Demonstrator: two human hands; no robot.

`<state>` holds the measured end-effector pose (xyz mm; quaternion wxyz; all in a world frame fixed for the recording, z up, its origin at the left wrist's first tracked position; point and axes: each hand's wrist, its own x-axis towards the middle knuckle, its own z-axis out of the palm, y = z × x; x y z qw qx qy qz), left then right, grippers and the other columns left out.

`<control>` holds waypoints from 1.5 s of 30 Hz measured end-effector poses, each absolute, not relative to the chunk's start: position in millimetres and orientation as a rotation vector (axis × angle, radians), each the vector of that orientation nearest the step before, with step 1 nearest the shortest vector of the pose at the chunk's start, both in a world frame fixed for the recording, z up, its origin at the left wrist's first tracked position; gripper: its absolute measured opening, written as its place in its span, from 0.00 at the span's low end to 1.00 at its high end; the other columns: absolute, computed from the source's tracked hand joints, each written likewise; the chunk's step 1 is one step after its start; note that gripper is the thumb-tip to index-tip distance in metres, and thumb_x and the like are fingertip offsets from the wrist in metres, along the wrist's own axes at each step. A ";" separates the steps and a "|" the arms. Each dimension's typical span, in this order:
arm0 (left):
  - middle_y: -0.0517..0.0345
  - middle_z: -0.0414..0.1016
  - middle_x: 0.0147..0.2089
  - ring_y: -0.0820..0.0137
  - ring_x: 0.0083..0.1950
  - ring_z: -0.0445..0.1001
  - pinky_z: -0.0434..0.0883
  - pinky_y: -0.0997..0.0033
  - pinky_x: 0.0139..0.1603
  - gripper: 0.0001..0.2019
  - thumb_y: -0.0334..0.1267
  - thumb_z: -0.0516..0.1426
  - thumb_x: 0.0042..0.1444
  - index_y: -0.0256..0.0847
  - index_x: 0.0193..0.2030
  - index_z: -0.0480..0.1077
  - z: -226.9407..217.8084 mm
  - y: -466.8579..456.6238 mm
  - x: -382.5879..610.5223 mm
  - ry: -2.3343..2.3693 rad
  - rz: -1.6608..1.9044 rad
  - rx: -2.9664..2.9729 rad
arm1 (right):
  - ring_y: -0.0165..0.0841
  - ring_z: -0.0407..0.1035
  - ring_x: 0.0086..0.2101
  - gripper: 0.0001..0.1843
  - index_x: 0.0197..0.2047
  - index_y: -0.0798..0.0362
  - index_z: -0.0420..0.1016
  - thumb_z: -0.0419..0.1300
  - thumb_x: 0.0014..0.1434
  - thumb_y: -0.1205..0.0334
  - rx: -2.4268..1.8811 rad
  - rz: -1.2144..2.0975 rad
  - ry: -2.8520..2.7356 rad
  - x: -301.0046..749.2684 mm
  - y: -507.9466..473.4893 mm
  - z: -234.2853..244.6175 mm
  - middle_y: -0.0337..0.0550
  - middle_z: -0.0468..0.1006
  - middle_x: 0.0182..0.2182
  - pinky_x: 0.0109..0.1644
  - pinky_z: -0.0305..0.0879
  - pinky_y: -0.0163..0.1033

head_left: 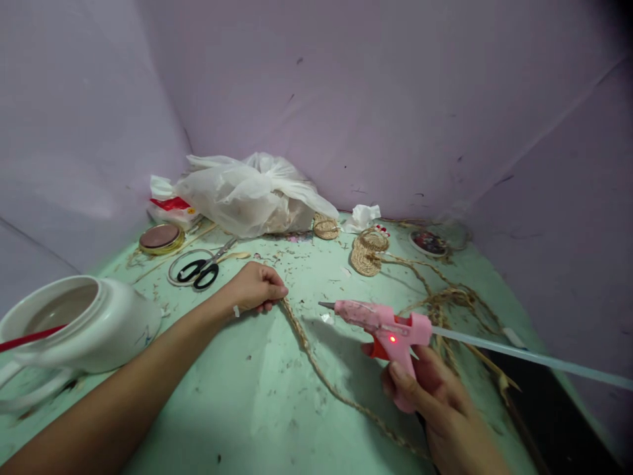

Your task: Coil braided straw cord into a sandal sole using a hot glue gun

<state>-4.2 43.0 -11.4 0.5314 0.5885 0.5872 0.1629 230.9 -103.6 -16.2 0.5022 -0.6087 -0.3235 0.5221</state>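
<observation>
Between the thumb and fingers of my left hand (257, 287) is pinched the end of a braided straw-coloured cord (319, 366). From there the cord runs across the green tabletop towards the lower right. My right hand (435, 396) is wrapped round the handle of a pink glue gun (380, 321), its red light lit and its metal nozzle pointing left, a short way right of the cord's end. A long translucent glue stick (524, 356) sticks out of the gun's back. The gun hides part of the table behind it.
Black-handled scissors (204, 267) lie beyond my left hand, near a round tin (161, 237). A white pitcher (103, 323) stands at left. At the back are a plastic bag (257, 198) and coiled cord pieces (366, 254); loose braids (452, 300) tangle at right. Walls enclose the table.
</observation>
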 end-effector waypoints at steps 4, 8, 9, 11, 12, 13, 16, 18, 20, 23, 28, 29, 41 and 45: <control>0.65 0.64 0.13 0.80 0.13 0.60 0.60 0.80 0.14 0.06 0.35 0.60 0.43 0.35 0.24 0.67 -15.5 43.8 -7.5 1.346 0.424 1.365 | 0.27 0.56 0.19 0.19 0.31 0.52 0.74 0.68 0.42 0.48 -1.421 1.260 -0.783 232.1 -100.4 -19.1 0.36 0.68 0.17 0.22 0.53 0.32; 0.65 0.65 0.13 0.80 0.13 0.61 0.58 0.81 0.12 0.09 0.36 0.62 0.40 0.35 0.21 0.66 -16.0 45.4 -10.3 1.305 0.408 1.346 | 0.25 0.56 0.19 0.17 0.28 0.54 0.70 0.68 0.42 0.51 -1.470 1.331 -0.836 230.8 -84.0 -9.9 0.34 0.67 0.16 0.22 0.50 0.31; 0.65 0.65 0.14 0.80 0.13 0.61 0.58 0.81 0.11 0.09 0.36 0.63 0.39 0.35 0.21 0.66 -15.3 45.8 -11.1 1.296 0.401 1.343 | 0.25 0.56 0.19 0.16 0.29 0.54 0.71 0.68 0.42 0.53 -1.501 1.338 -0.865 229.9 -76.5 -6.5 0.34 0.68 0.16 0.22 0.49 0.30; 0.64 0.65 0.13 0.80 0.13 0.61 0.57 0.82 0.11 0.10 0.37 0.63 0.38 0.35 0.19 0.66 -13.4 46.3 -13.3 1.283 0.384 1.338 | 0.25 0.56 0.18 0.14 0.27 0.55 0.71 0.66 0.42 0.55 -1.541 1.295 -0.970 227.2 -57.6 -1.1 0.34 0.68 0.16 0.21 0.47 0.30; 0.64 0.65 0.13 0.80 0.13 0.61 0.57 0.82 0.10 0.10 0.37 0.63 0.37 0.35 0.19 0.66 -12.3 46.4 -14.5 1.280 0.373 1.335 | 0.25 0.57 0.18 0.12 0.25 0.55 0.71 0.65 0.41 0.56 -1.553 1.247 -1.043 225.6 -46.8 0.1 0.35 0.68 0.16 0.21 0.48 0.31; 0.64 0.65 0.13 0.80 0.12 0.60 0.56 0.82 0.10 0.11 0.37 0.63 0.37 0.35 0.18 0.65 -11.3 46.4 -15.9 1.279 0.359 1.332 | 0.26 0.57 0.18 0.11 0.23 0.55 0.71 0.65 0.39 0.57 -1.565 1.218 -1.066 223.9 -35.5 -0.1 0.35 0.68 0.15 0.22 0.48 0.31; 0.64 0.65 0.12 0.81 0.12 0.59 0.54 0.82 0.09 0.11 0.36 0.63 0.37 0.36 0.16 0.65 -8.8 46.0 -19.9 1.287 0.315 1.328 | 0.26 0.56 0.17 0.08 0.22 0.55 0.70 0.62 0.39 0.59 -1.650 1.152 -1.111 220.9 -5.7 -6.1 0.34 0.66 0.14 0.21 0.48 0.32; 0.64 0.64 0.12 0.81 0.11 0.58 0.53 0.82 0.09 0.11 0.35 0.63 0.37 0.36 0.16 0.64 -7.9 45.6 -21.7 1.301 0.289 1.328 | 0.27 0.56 0.16 0.07 0.20 0.55 0.71 0.61 0.40 0.59 -1.741 1.069 -1.166 221.4 4.4 -9.2 0.34 0.64 0.13 0.22 0.48 0.34; 0.64 0.64 0.12 0.81 0.11 0.58 0.52 0.81 0.09 0.11 0.35 0.62 0.38 0.36 0.15 0.64 -7.4 45.3 -22.3 1.315 0.271 1.331 | 0.30 0.59 0.19 0.06 0.21 0.54 0.73 0.62 0.40 0.60 -1.813 0.926 -1.238 222.1 1.8 -6.6 0.36 0.66 0.15 0.25 0.50 0.35; 0.64 0.64 0.12 0.81 0.11 0.57 0.52 0.80 0.10 0.11 0.34 0.61 0.40 0.36 0.15 0.63 -7.1 45.3 -21.9 1.331 0.249 1.337 | 0.38 0.65 0.33 0.11 0.31 0.52 0.76 0.64 0.40 0.62 -1.830 0.695 -1.361 217.7 -26.5 4.1 0.42 0.74 0.29 0.34 0.54 0.38; 0.63 0.63 0.12 0.80 0.11 0.56 0.52 0.79 0.11 0.10 0.34 0.60 0.40 0.37 0.15 0.63 -6.4 45.3 -21.6 1.353 0.191 1.358 | 0.40 0.69 0.32 0.11 0.38 0.50 0.75 0.61 0.48 0.59 -1.852 0.490 -2.051 194.0 -90.9 -0.1 0.45 0.76 0.35 0.33 0.58 0.41; 0.64 0.63 0.12 0.80 0.11 0.56 0.52 0.78 0.11 0.10 0.34 0.60 0.40 0.37 0.15 0.63 -5.8 44.9 -21.7 1.358 0.182 1.367 | 0.40 0.69 0.32 0.09 0.36 0.51 0.74 0.62 0.48 0.61 -1.900 0.467 -2.136 189.9 -98.4 -4.6 0.45 0.76 0.35 0.32 0.59 0.40; 0.66 0.60 0.11 0.79 0.15 0.55 0.51 0.77 0.16 0.07 0.37 0.59 0.39 0.37 0.18 0.66 -0.6 39.3 -15.8 1.319 0.118 1.618 | 0.32 0.69 0.30 0.11 0.36 0.52 0.72 0.51 0.56 0.74 -1.487 0.569 -2.317 190.3 -104.2 -16.6 0.43 0.74 0.31 0.32 0.62 0.34; 0.67 0.60 0.15 0.79 0.19 0.56 0.52 0.77 0.20 0.05 0.36 0.59 0.37 0.36 0.20 0.69 -0.5 32.7 -9.0 1.291 0.134 1.714 | 0.32 0.69 0.29 0.09 0.35 0.54 0.74 0.52 0.59 0.71 -1.273 0.549 -2.343 189.3 -96.0 -20.9 0.44 0.74 0.29 0.32 0.62 0.34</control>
